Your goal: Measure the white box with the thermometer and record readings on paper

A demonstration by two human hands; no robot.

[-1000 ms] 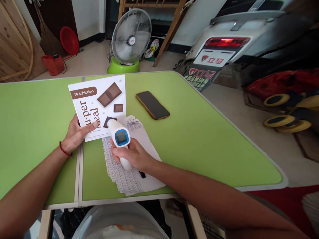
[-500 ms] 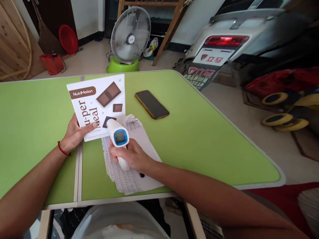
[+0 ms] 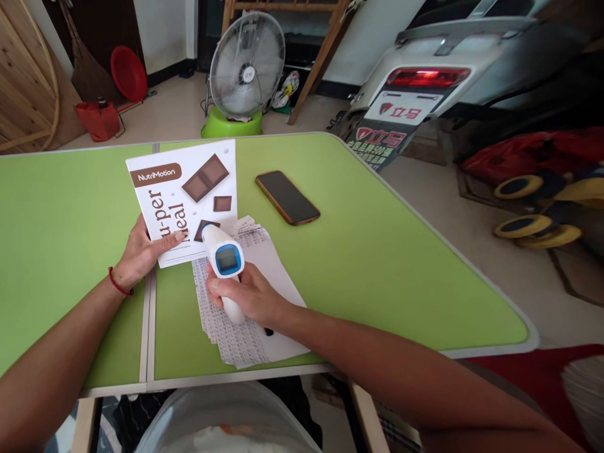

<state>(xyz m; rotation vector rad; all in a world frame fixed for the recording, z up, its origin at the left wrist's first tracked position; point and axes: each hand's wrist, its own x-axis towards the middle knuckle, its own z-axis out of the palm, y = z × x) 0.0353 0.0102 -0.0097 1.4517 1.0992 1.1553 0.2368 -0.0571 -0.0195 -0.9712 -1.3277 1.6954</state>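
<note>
My left hand [image 3: 147, 249], with a red cord round the wrist, grips the lower left edge of a white NutriMotion box [image 3: 207, 148]; its thumb lies on the front face, which is printed with chocolate pieces. My right hand [image 3: 252, 292] is wrapped round the handle of a white infrared thermometer [image 3: 218, 239] with a blue-rimmed display. The thermometer's nose points at the box's lower right part; whether the two touch I cannot tell. Under the thermometer lie handwritten paper sheets [image 3: 278, 270]. A dark pen-like thing [image 3: 268, 331] is mostly hidden by my right hand.
A phone [image 3: 287, 198] lies on the green folding table [image 3: 377, 270], right of the box. Beyond the table stand a fan [image 3: 248, 74] on a green plastic stool [image 3: 232, 124] and a scooter [image 3: 425, 82]. A red basin [image 3: 129, 74] is at the back left.
</note>
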